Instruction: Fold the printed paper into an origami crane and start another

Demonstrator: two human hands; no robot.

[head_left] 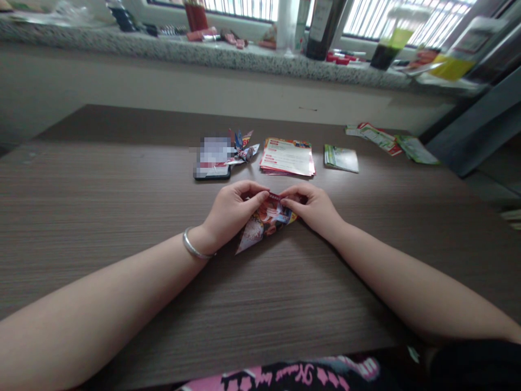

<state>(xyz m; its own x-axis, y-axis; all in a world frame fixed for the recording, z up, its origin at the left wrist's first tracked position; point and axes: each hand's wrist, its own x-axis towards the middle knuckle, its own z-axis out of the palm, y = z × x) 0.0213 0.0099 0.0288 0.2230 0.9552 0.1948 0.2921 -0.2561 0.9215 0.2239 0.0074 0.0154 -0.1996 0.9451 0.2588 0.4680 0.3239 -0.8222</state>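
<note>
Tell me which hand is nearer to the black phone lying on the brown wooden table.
Left. The left hand pinches the folded colourful paper just below and slightly right of the black phone; the right hand holds the paper's other side, farther right.

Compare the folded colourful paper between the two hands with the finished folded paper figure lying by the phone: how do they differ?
The folded colourful paper is pinched by the left hand and right hand; the finished folded paper figure lies untouched against the black phone. The held paper is a flat pointed wedge; the figure has several spiky points sticking up. Both look like printed glossy leaflet paper.
</note>
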